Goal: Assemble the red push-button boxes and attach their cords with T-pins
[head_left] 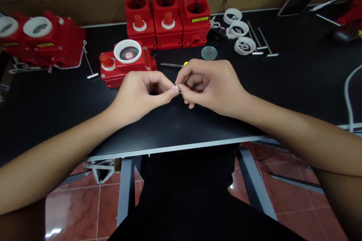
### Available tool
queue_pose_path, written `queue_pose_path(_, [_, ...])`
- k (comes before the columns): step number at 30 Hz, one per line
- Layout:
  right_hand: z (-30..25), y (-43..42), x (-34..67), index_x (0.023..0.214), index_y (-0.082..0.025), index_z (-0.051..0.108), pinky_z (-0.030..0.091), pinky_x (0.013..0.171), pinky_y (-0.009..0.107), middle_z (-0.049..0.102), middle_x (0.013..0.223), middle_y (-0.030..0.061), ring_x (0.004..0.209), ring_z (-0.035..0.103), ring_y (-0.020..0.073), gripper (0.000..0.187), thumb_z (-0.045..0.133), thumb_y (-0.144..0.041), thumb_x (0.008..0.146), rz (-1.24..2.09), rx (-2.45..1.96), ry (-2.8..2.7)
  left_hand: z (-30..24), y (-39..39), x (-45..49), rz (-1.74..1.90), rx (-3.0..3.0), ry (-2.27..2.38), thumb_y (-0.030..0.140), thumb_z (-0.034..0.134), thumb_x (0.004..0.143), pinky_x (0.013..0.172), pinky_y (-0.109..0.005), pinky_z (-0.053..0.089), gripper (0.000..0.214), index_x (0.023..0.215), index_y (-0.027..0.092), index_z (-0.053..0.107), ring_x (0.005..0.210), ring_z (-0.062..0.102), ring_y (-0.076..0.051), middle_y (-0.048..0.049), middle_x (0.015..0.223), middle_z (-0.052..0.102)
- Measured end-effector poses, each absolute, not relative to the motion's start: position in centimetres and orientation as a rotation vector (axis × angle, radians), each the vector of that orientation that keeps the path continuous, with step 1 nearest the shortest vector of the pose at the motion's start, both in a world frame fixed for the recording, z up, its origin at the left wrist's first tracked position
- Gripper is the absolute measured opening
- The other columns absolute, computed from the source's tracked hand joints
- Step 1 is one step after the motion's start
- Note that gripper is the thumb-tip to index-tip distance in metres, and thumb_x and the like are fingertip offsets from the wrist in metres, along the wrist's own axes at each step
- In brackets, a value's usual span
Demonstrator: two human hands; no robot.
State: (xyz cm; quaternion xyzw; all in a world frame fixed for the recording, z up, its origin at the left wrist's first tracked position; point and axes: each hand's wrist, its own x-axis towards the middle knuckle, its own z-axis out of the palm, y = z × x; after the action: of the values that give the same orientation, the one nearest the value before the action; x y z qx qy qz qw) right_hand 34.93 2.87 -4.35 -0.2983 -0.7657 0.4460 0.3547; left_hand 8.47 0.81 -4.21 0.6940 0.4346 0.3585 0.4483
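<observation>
My left hand (141, 96) and my right hand (210, 86) meet fingertip to fingertip above the front of the black table. Between them they pinch a small whitish piece (175, 88), mostly covered by the fingers, so its kind cannot be made out. Just behind my left hand sits a red box (124, 72) with a white ring (128, 51) round its window and a red cap (106, 60) at its left. A screwdriver (171, 65) with a yellow handle end lies behind my right hand, partly hidden by it.
Several red boxes (169, 35) stand along the cardboard at the back, more red boxes (60, 41) at the left. A clear round disc (209, 53), white rings (244, 46) and small metal hammers (266, 41) lie behind my right hand. A white cable (348, 94) hangs over the right edge.
</observation>
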Motion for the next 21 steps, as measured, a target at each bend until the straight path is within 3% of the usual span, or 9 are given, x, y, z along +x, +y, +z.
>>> queue_pose_path(5, [-4.4,2.9,35.0,0.106,-0.025,0.079,0.066,0.073,0.028,0.083,0.091,-0.0023,0.076,0.083,0.0144,0.012,0.084,-0.016,0.114,0.878,-0.772,-2.108,-4.3,0.7,8.6,0.907,1.708,1.081,0.049,0.101,0.103,0.078,-0.034,0.065,0.027,0.096,0.023,0.094,0.086,0.083,-0.023,-0.0055,0.093,0.091])
queue_pose_path(8, [-4.2,2.8,35.1,0.108,-0.025,0.083,0.066,0.076,0.032,0.087,0.099,0.0025,0.084,0.084,0.0184,0.011,0.081,-0.018,0.117,0.751,-0.784,-2.183,-4.5,0.8,8.5,0.917,1.708,1.071,0.05,0.104,0.103,0.077,-0.034,0.065,0.029,0.096,0.024,0.094,0.086,0.083,-0.024,-0.0055,0.093,0.091])
queue_pose_path(14, [-3.8,2.7,35.6,0.12,-0.024,0.09,0.07,0.077,0.034,0.09,0.117,0.0072,0.086,0.081,0.0187,0.013,0.078,-0.025,0.12,0.718,-0.704,-2.252,-4.7,1.1,8.4,0.964,1.693,1.034,0.047,0.104,0.103,0.076,-0.036,0.067,0.021,0.097,0.028,0.097,0.087,0.085,-0.025,-0.0054,0.095,0.093])
queue_pose_path(21, [-3.5,3.5,36.1,0.119,-0.024,0.094,0.071,0.088,0.039,0.09,0.105,0.0052,0.086,0.084,0.0212,0.016,0.082,-0.032,0.127,0.765,-0.714,-2.273,-5.0,1.4,8.0,0.948,1.711,1.072,0.048,0.106,0.104,0.075,-0.038,0.06,0.016,0.101,0.033,0.103,0.085,0.081,-0.024,-0.0038,0.096,0.094])
